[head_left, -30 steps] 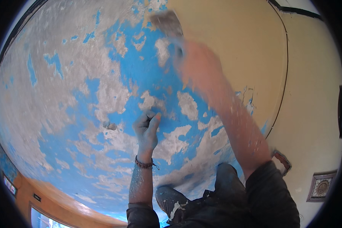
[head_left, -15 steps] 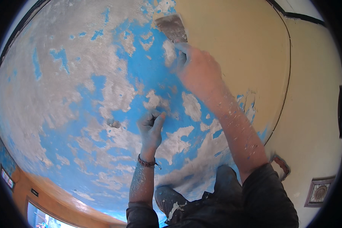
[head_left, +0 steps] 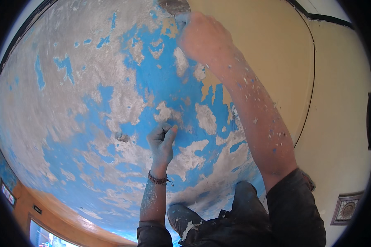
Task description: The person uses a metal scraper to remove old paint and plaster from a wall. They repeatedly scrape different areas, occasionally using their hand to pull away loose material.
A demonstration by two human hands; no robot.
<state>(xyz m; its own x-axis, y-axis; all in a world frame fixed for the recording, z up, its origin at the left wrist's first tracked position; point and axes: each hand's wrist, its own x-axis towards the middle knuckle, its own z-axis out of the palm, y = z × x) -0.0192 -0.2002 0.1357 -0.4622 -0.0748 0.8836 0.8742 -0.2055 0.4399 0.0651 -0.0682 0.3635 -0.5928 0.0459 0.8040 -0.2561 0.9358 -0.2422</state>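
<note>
My right hand (head_left: 205,38) is raised to the top of the view, closed round a scraper (head_left: 173,5) with a wide, dirty metal blade. The blade lies against the wall where the cream paint (head_left: 255,41) meets the stripped area, and its far end is cut off by the frame. Patches of blue paint (head_left: 165,86) and bare grey plaster (head_left: 123,92) cover the wall below and to the left. Lower down, my left hand (head_left: 162,142) is a dusty fist close to the wall, with nothing showing in it. Paint flakes speckle both forearms.
A hole in the plaster (head_left: 121,137) lies left of my left fist. My bent knees (head_left: 184,216) are near the wall's foot. At right, a side wall (head_left: 338,90) carries an ornate square vent (head_left: 347,208). A bright opening (head_left: 49,235) shows at lower left.
My right hand and the scraper have moved up and slightly left along the paint edge. Some cream paint shows jagged remnants beside the forearm. My left fist has barely moved.
</note>
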